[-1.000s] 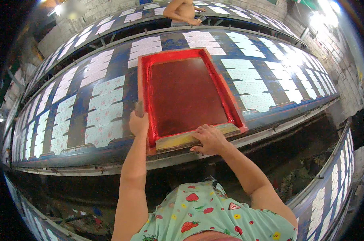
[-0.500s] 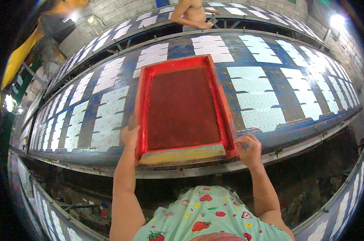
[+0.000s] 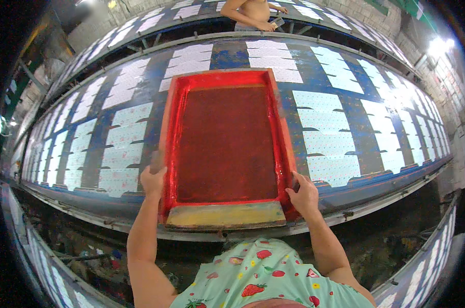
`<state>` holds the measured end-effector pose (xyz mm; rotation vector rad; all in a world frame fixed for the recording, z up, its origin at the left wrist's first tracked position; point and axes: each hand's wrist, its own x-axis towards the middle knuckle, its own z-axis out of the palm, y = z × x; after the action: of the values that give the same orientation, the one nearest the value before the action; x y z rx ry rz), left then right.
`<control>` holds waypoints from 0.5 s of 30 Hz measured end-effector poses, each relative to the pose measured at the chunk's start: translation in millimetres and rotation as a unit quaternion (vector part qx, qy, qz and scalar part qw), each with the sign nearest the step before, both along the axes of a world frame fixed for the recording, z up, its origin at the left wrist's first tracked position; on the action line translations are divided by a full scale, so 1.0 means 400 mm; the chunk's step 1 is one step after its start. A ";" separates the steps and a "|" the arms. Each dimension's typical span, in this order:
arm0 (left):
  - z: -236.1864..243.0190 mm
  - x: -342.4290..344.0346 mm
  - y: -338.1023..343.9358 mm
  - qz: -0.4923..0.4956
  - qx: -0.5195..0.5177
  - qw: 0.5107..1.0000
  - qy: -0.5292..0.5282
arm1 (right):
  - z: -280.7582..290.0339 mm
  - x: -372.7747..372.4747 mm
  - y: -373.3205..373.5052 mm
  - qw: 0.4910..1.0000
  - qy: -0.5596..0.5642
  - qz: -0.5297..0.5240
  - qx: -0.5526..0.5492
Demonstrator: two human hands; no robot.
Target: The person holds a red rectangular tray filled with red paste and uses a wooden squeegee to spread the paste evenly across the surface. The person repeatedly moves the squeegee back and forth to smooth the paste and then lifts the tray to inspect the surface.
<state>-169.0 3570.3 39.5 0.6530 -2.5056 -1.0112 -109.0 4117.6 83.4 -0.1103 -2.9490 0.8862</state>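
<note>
At the far left, a desk (image 3: 230, 59) with a dark, blue-stained top carries columns of pale printed pieces (image 3: 124, 149), which curve in the wide view. Just right of the nearest column, the left hand (image 3: 153, 179) is at the outer left side of a red frame (image 3: 169, 110), its thumb against the rail. Its fingers are partly hidden and blurred but look closed on that side; a brownish patch just above them is too blurred to identify.

The frame lies in the middle, over the desk, with its near end at the desk's front rail; whether it rests fully flat I cannot tell. Inside its glossy red walls is a dark red panel (image 3: 224, 146), and across its near end runs a yellowish strip (image 3: 224, 214). Below is the person's mint shirt (image 3: 258, 272) with a fruit print. Beyond, another person (image 3: 253, 13) stands behind the desk.

Further right, the right hand (image 3: 303, 194) has its fingers bent around the frame's right side near the lower corner, thumb toward the frame. Past it lie light-blue dotted pieces (image 3: 327, 138), and a bright lamp (image 3: 440, 46) glows at upper right.
</note>
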 end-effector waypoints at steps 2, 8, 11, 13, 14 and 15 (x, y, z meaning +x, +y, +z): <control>-0.004 -0.004 -0.008 -0.008 0.018 1.000 -0.002 | 0.005 -0.013 -0.013 1.000 0.000 -0.011 0.010; -0.041 -0.017 -0.024 0.016 0.030 0.999 -0.013 | -0.003 -0.027 -0.022 0.999 0.033 -0.037 -0.007; -0.026 -0.016 -0.032 -0.002 0.109 0.994 -0.028 | 0.026 -0.029 -0.020 0.997 0.060 -0.037 -0.022; -0.001 -0.020 -0.030 -0.007 0.133 0.991 -0.024 | 0.057 -0.032 -0.012 0.994 0.095 -0.029 -0.036; 0.015 -0.020 -0.025 -0.009 0.144 0.989 -0.015 | 0.072 -0.036 -0.004 0.994 0.108 -0.017 -0.023; 0.030 -0.025 -0.016 -0.009 0.157 0.987 -0.012 | 0.086 -0.042 0.007 0.993 0.122 -0.005 -0.012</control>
<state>-179.2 3564.0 51.5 0.7360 -2.3958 -1.4306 -125.9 4120.5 117.9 -0.0156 -2.7113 0.8655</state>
